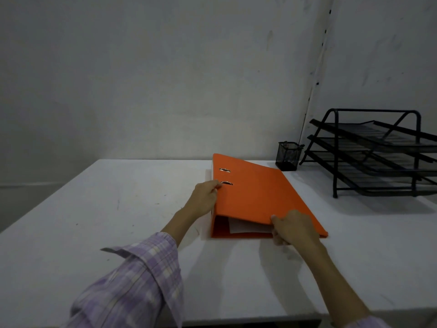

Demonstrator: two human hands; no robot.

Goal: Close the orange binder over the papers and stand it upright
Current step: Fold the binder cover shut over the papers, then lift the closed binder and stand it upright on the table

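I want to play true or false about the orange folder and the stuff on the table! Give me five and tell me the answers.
1. The orange binder is standing upright. False: it lies flat on the white table.
2. White papers peek out between its covers at the near end. True.
3. The left hand is at the spine side of the binder, near the two metal slots. True.
4. The right hand is reaching into the black pen cup. False: it holds the binder's near edge; the cup sits apart, at the back.
5. The black tray rack stands to the left of the binder. False: it stands to the right.
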